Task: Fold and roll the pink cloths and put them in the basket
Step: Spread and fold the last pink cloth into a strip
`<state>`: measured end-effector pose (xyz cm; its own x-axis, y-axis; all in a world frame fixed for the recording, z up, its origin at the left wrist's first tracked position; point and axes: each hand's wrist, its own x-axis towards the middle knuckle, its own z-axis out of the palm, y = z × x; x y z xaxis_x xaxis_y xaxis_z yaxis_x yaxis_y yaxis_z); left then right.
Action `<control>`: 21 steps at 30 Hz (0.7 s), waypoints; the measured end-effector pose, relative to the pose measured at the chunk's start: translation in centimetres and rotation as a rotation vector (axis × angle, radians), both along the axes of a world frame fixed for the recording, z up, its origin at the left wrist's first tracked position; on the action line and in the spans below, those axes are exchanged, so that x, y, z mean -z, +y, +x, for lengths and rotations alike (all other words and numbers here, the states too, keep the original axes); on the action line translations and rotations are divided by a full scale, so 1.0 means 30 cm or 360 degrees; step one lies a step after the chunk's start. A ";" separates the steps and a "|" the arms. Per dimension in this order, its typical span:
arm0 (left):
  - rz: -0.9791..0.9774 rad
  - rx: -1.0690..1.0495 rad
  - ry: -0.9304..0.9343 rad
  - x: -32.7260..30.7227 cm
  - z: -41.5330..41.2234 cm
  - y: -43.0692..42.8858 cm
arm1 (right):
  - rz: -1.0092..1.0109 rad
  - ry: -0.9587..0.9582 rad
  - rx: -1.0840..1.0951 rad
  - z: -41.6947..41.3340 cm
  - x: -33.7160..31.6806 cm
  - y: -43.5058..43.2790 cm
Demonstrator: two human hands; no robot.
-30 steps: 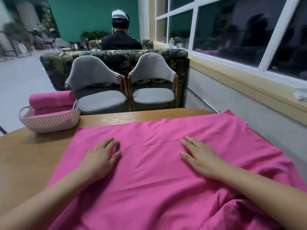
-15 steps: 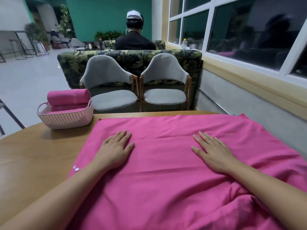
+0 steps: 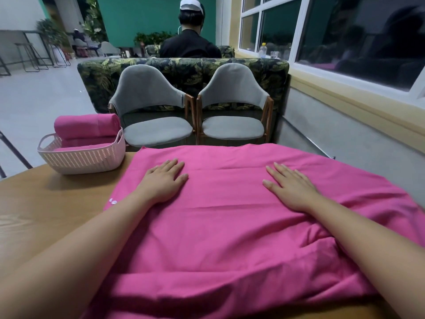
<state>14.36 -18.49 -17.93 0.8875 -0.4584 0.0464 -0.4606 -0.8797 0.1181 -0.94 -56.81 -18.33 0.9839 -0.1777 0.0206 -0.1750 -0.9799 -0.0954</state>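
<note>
A large pink cloth (image 3: pixel 225 229) lies spread over the wooden table (image 3: pixel 41 217), bunched in wrinkles at its near right. My left hand (image 3: pixel 164 180) presses flat on its far left part, fingers straight. My right hand (image 3: pixel 289 187) lies flat on the far right part, fingers spread. A pale pink woven basket (image 3: pixel 82 157) stands at the table's far left corner. It holds rolled pink cloths (image 3: pixel 87 126), one on top of others.
Two grey chairs (image 3: pixel 156 111) stand side by side beyond the table's far edge, with a leaf-patterned sofa back behind them. A person in black sits facing away behind that. A wall with windows (image 3: pixel 345 111) runs along the right.
Both hands have slid forward over the cloth toward its far edge, smoothing it. The view has tilted so the basket and chairs sit lower and more to the right.
</note>
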 end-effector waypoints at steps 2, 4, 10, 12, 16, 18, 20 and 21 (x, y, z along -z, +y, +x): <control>0.0009 -0.0007 0.0002 -0.003 0.030 -0.009 | -0.0008 -0.0002 -0.0004 0.033 -0.001 -0.010; 0.0018 -0.0009 0.0004 -0.003 0.055 -0.015 | -0.0023 0.0001 -0.0008 0.066 -0.003 -0.016; 0.0018 -0.0013 -0.0018 -0.004 0.117 -0.022 | -0.0024 -0.0002 -0.0008 0.140 -0.009 -0.024; 0.0005 0.0000 -0.0027 0.002 0.131 -0.019 | -0.0033 0.0015 -0.0003 0.149 -0.011 -0.020; -0.0080 -0.0017 -0.0046 0.000 0.122 -0.003 | -0.0043 0.0045 0.0002 0.139 -0.016 -0.012; -0.0102 -0.0021 -0.0048 -0.009 0.088 0.003 | -0.0039 0.0092 0.0031 0.133 -0.026 0.000; -0.0095 -0.0028 -0.0032 -0.007 0.039 0.015 | -0.0045 0.0158 0.0069 0.115 -0.037 0.024; -0.0088 -0.0023 -0.0016 -0.003 0.013 0.019 | -0.0036 0.0180 0.0086 0.100 -0.040 0.036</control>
<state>14.76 -17.92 -17.84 0.8933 -0.4423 0.0803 -0.4495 -0.8784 0.1621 2.07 -55.73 -17.12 0.9691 -0.2313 -0.0852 -0.2360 -0.9705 -0.0498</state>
